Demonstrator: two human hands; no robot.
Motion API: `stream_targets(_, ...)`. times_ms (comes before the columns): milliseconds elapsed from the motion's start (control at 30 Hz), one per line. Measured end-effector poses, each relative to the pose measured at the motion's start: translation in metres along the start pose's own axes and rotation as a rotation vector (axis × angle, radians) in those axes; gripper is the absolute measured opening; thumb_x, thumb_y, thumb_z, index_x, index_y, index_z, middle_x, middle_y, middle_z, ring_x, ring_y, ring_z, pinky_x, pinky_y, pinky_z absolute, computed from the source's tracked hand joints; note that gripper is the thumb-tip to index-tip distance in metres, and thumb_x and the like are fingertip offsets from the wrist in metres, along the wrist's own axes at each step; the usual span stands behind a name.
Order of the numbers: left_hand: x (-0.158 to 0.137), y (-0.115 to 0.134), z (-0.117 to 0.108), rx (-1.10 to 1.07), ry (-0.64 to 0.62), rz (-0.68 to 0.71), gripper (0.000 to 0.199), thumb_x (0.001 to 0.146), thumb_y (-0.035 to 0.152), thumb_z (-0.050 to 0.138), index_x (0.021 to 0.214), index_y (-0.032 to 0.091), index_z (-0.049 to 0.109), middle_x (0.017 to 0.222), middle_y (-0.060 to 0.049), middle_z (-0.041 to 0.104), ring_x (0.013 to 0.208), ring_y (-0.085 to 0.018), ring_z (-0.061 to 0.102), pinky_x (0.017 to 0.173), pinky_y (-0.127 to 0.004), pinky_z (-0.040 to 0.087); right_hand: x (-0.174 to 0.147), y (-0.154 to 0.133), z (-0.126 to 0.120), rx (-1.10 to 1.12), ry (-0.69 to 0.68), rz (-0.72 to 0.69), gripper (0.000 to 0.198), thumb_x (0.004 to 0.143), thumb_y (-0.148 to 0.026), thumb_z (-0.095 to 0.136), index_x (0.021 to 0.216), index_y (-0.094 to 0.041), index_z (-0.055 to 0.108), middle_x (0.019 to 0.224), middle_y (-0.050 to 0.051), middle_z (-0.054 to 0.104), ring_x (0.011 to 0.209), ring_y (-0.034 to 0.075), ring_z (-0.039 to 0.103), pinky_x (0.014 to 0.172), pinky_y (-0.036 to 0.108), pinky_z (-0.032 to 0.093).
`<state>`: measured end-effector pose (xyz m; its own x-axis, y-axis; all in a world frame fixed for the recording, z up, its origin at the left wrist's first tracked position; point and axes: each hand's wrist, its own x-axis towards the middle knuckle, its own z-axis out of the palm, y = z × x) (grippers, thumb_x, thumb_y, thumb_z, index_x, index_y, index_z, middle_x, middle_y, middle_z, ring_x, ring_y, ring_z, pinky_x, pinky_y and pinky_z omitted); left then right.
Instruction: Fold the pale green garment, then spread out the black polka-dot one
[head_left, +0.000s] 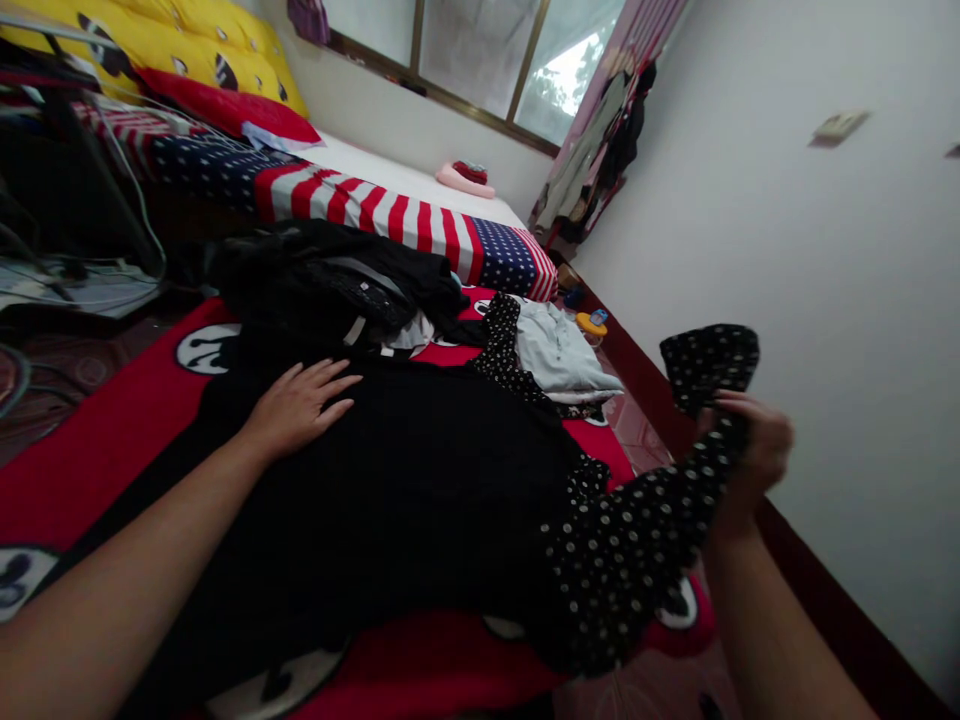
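Observation:
A black garment with white-dotted black sleeves lies spread over a red patterned cover. My left hand rests flat on its upper left part, fingers stretched out. Off to the right, my right hand is closed around one dotted sleeve and holds it raised above the surface, with the cuff end sticking up past my fingers. The other dotted sleeve lies along the far side, beside a folded light-grey garment.
A heap of dark clothes lies beyond the garment. Behind stands a bed with a stars-and-stripes cover and a red pillow. Clothes hang by the window. A white wall bounds the right side; a yellow-lidded container sits near it.

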<state>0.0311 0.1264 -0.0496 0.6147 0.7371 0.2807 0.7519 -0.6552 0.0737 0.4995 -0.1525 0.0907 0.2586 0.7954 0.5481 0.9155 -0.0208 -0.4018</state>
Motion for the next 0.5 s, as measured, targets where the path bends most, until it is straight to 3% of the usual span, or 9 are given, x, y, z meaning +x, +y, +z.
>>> stream_targets(67,0.0,0.0,-0.001,-0.007,-0.005,-0.004,0.053,0.094,0.046,0.032,0.139,0.025,0.05,0.153,-0.006,0.038,0.141,-0.028,0.033,0.114,-0.051,0.022,0.003,0.012,0.02,-0.294,-0.01,0.098,0.036,0.081,-0.018,0.052,0.117,-0.019,0.055,0.128,0.014,0.053,0.126,0.035,0.042,0.1,0.05,0.039)
stream_targets(167,-0.001,-0.001,0.0,-0.026,-0.005,-0.004,0.052,0.094,0.047,0.033,0.138,0.027,0.05,0.153,-0.005,0.038,0.141,-0.027,0.033,0.115,-0.05,0.022,-0.008,0.011,0.047,-0.367,-0.175,0.162,0.044,0.072,-0.016,0.06,0.116,-0.015,0.059,0.126,0.016,0.057,0.121,0.034,0.05,0.101,0.051,0.042)
stream_targets(300,0.0,-0.001,0.0,-0.03,-0.002,-0.001,0.051,0.095,0.047,0.034,0.14,0.028,0.048,0.154,-0.005,0.037,0.142,-0.027,0.032,0.115,-0.049,0.02,-0.035,-0.039,0.07,-0.095,-0.228,0.0,0.03,0.085,-0.027,0.057,0.114,-0.019,0.063,0.132,0.013,0.057,0.125,0.028,0.051,0.108,0.049,0.039)
stream_targets(400,-0.001,0.002,-0.002,-0.023,-0.005,-0.011,0.054,0.096,0.045,0.034,0.145,0.025,0.039,0.156,-0.006,0.033,0.143,-0.026,0.029,0.116,-0.048,0.018,-0.052,-0.09,0.088,0.15,-0.437,-0.115,0.029,0.089,-0.034,0.058,0.116,-0.025,0.063,0.131,0.009,0.06,0.124,0.023,0.054,0.106,0.044,0.042)
stream_targets(500,-0.007,0.007,-0.007,-0.036,-0.044,-0.048,0.064,0.097,0.045,0.033,0.153,0.018,0.019,0.16,-0.012,0.019,0.147,-0.027,0.017,0.117,-0.047,0.016,-0.065,-0.117,0.109,0.219,-0.618,-0.226,0.038,0.087,-0.036,0.062,0.124,-0.028,0.06,0.133,0.008,0.06,0.124,0.024,0.055,0.104,0.044,0.044)
